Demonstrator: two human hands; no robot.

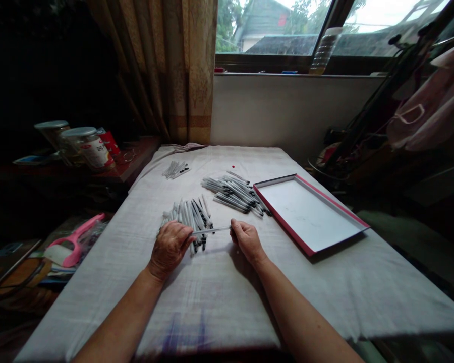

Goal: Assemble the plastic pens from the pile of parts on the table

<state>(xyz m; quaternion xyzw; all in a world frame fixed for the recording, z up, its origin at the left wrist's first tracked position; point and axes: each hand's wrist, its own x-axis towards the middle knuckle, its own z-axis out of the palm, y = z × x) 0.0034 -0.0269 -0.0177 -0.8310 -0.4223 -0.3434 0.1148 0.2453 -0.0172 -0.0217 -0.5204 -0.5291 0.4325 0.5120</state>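
A thin, pale, see-through pen (213, 230) is stretched level between my two hands, just above the cloth. My left hand (171, 247) is closed round its left end. At the other end, my right hand (246, 240) pinches the tip between thumb and fingers. Right behind my left hand lies a loose pile of pens (191, 213), clear and white with some dark ends. Further back, to the right, a second heap of pens (232, 194) with black ends touches the shallow box tray. A small bunch of thin sticks, perhaps refills or barrels (175, 170), sits at the far left.
The shallow red-edged box tray (310, 212) with a white inside lies at the right of the cloth-covered table (219, 302). A tiny red piece (233, 166) is near the back. Jars (94, 151) stand on a dark side table at left, above a pink-handled item (75, 244).
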